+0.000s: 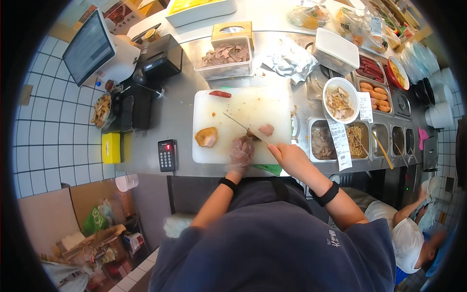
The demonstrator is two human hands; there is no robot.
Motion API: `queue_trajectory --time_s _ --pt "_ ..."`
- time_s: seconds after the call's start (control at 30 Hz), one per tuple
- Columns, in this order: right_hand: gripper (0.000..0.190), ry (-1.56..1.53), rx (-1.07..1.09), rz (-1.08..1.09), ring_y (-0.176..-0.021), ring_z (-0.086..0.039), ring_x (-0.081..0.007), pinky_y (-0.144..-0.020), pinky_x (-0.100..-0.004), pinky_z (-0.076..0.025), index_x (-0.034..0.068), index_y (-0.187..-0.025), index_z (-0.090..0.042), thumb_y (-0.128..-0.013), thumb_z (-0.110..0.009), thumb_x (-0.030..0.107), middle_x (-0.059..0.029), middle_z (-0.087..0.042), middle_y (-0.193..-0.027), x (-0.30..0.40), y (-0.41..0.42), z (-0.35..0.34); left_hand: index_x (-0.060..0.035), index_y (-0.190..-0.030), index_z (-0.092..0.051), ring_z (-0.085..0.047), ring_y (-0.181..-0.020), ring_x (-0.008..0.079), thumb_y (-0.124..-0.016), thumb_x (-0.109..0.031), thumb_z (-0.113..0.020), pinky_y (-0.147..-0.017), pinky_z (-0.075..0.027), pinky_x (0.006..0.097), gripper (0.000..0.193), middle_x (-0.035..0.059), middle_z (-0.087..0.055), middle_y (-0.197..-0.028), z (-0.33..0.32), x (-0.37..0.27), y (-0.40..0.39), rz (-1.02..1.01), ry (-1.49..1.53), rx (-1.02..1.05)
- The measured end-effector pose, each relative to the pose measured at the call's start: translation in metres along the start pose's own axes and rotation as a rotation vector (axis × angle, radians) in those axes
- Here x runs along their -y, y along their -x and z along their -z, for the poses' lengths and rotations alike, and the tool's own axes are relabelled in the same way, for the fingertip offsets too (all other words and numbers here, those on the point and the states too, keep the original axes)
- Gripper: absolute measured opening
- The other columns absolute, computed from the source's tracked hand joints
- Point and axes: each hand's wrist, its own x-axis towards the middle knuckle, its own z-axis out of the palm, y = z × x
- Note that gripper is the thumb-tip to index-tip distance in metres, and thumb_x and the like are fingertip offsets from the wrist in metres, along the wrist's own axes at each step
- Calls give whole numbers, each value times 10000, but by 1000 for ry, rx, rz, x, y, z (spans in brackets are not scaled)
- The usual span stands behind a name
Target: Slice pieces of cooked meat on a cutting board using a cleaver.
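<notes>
My right hand [290,157], bare, grips a kitchen knife [239,124] whose blade slants up and left over a white cutting board [240,98]. In a clear plastic glove, my left hand [242,152] presses a dark brown piece of meat [253,135] against the board, right at the blade. The hand and knife hide part of that piece. Pinkish meat slices [266,129] lie just right of the blade. A yellow-skinned chunk of cooked meat [206,137] rests at the board's left, and a red sausage piece [220,94] lies near its far edge.
Behind the board stands a plastic tub of sliced meat [226,54] beside crumpled foil [290,60]. To the right, a white bowl of food [341,100] sits over steel food pans [321,140] with printed slips. A keypad device [167,156] is left. Another person [392,226] is at lower right.
</notes>
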Motion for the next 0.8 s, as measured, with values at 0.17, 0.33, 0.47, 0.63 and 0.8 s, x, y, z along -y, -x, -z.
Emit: queue_trajectory --time_s 0.17,0.33,0.47,0.63,0.8 --pt "545 81 41 30 -660 -592 -417 -624 -480 -470 -6 -687 -603 -953 -411 430 -233 -593 -643 10 -5 5 -63 -889 -547 -546 -934 338 -752 -34 -635 -799 -457 431 165 140 -583 -1025 2 -3 -2 30 57 -19" --pt "533 121 54 52 -644 -589 -419 -612 -478 -468 -9 -694 -611 -952 -421 417 -240 -585 -625 8 -31 -20 -69 -916 -554 -554 -930 333 -768 -51 -632 -797 -471 425 169 132 -577 -1018 5 -8 -8 23 45 -32" --pt "544 36 -60 112 -686 -606 -403 -639 -469 -482 4 -754 -622 -964 -370 438 -215 -618 -686 -11 -56 -31 -63 -895 -545 -538 -943 343 -767 -20 -617 -806 -453 431 153 138 -574 -1023 5 -10 -9 73 65 24" --pt "540 -49 67 20 -722 -604 -413 -673 -476 -477 6 -770 -633 -959 -381 444 -213 -635 -758 -13 -36 2 -64 -895 -539 -540 -915 346 -769 -4 -606 -790 -454 430 155 140 -570 -1010 5 -6 -7 58 85 -29" --pt "554 46 122 -6 -752 -601 -419 -690 -493 -471 0 -748 -629 -951 -391 457 -230 -630 -767 -8 -22 -6 -67 -895 -538 -536 -903 347 -772 7 -601 -788 -455 425 157 142 -566 -999 3 -8 -7 40 78 -51"
